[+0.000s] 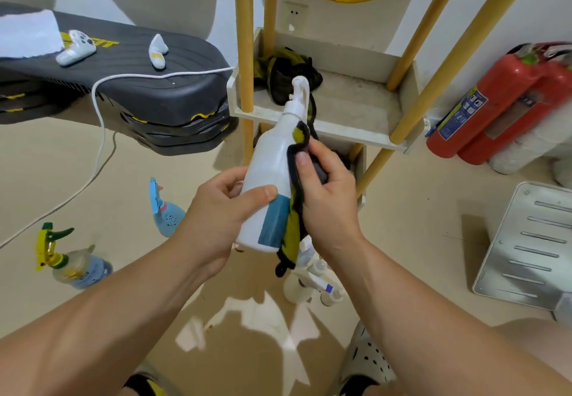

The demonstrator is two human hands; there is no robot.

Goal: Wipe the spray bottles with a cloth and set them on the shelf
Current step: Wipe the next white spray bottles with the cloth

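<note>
The white spray bottle (270, 166), with a blue label, is held tilted in the air just in front of the shelf (356, 134), nozzle toward it. The left hand (216, 213) grips its lower body, thumb across the front. The right hand (328, 197) pinches a black-and-yellow cloth (294, 222) against the bottle's side. This looks like the wiping step. Next, probably finish the rub and stand the bottle on the shelf tray, beside the dark rag (284, 77) lying there. A blue spray bottle (165, 213) and a yellow-triggered bottle (74, 262) wait on the floor.
</note>
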